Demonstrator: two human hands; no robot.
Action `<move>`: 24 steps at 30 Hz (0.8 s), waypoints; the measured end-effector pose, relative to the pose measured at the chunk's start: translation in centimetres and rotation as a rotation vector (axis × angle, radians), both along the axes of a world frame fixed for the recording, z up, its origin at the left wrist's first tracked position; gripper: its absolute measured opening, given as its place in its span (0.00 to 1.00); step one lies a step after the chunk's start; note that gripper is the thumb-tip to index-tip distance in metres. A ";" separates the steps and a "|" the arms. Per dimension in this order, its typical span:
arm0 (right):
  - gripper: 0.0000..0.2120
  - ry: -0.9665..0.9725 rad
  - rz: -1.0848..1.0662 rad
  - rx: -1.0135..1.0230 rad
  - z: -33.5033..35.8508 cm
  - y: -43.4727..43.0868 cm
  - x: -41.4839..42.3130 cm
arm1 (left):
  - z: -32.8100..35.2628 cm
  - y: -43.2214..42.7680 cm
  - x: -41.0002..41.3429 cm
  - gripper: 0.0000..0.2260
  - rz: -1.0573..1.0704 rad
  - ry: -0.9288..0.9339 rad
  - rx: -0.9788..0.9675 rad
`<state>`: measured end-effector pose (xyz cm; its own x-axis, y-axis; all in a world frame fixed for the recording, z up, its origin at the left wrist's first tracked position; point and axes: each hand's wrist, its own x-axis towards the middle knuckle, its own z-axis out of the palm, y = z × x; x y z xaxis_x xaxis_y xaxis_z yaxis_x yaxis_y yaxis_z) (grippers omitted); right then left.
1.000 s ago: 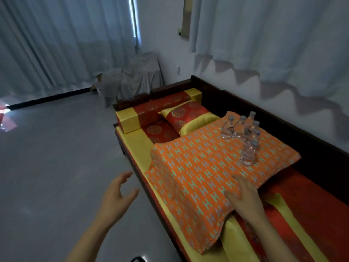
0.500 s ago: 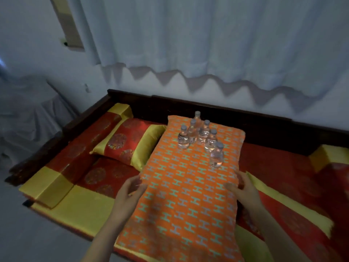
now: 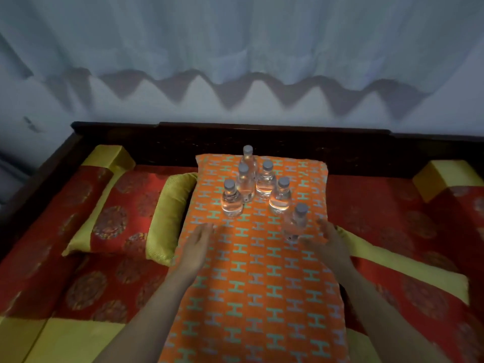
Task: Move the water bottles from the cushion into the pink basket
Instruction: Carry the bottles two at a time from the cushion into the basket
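- Whereas they flanked the cushion [image 3: 256, 284] earlier, left hand [image 3: 197, 244] and right hand [image 3: 330, 246] now lie farther up it; both relaxed, holding nothing
- six bottles [image 3: 265, 184] upright; nearest just beside right hand

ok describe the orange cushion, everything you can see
The orange cushion is a long rectangular fabric pillow, orange with rows of teal H shapes. It lies flat on the red and yellow bench seat, far end by the dark backrest, left edge against a red pillow. Six clear water bottles stand upright on its far half. The left hand and right hand, both open, reach over its middle.
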<state>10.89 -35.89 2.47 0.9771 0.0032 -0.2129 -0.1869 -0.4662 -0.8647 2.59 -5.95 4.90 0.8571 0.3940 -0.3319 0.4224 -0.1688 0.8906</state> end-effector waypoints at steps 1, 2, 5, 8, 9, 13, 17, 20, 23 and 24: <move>0.37 0.007 0.019 -0.013 -0.7 0.2 0.6 | -0.9 0.3 1.2 0.18 -0.048 0.001 0.051; 0.39 0.015 0.030 -0.028 -1.4 0.4 1.3 | -1.6 0.6 2.7 0.22 -0.081 -0.009 0.092; 0.42 0.021 0.044 -0.067 -2.8 0.9 3.4 | -3.6 1.4 7.2 0.39 -0.143 -0.055 0.198; 0.46 -0.013 0.085 -0.119 -4.5 1.5 4.3 | -5.9 1.8 10.7 0.51 -0.210 -0.107 0.280; 0.47 -0.016 0.093 -0.116 -4.7 1.8 4.4 | -6.3 1.7 11.4 0.54 -0.220 -0.127 0.286; 0.45 -0.079 0.097 0.009 -5.6 3.0 4.9 | -8.1 2.2 13.7 0.60 -0.278 -0.205 0.318; 0.49 -0.069 0.061 0.137 -6.8 4.3 5.3 | -9.1 2.8 15.2 0.63 -0.329 -0.204 0.314; 0.42 -0.078 -0.029 0.200 -7.0 4.6 5.2 | -9.2 3.1 15.8 0.56 -0.377 -0.222 0.141; 0.29 -0.131 -0.078 0.167 -6.8 4.8 4.9 | -9.6 3.2 15.9 0.38 -0.326 -0.230 0.100; 0.28 -0.133 -0.093 0.161 -6.6 4.8 4.8 | -9.5 3.2 16.0 0.34 -0.300 -0.228 0.129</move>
<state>15.66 -31.06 -4.18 0.9942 -0.0646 -0.0861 -0.1019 -0.3059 -0.9466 18.56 -2.80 -4.58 0.9865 0.1408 -0.0841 0.1314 -0.3717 0.9190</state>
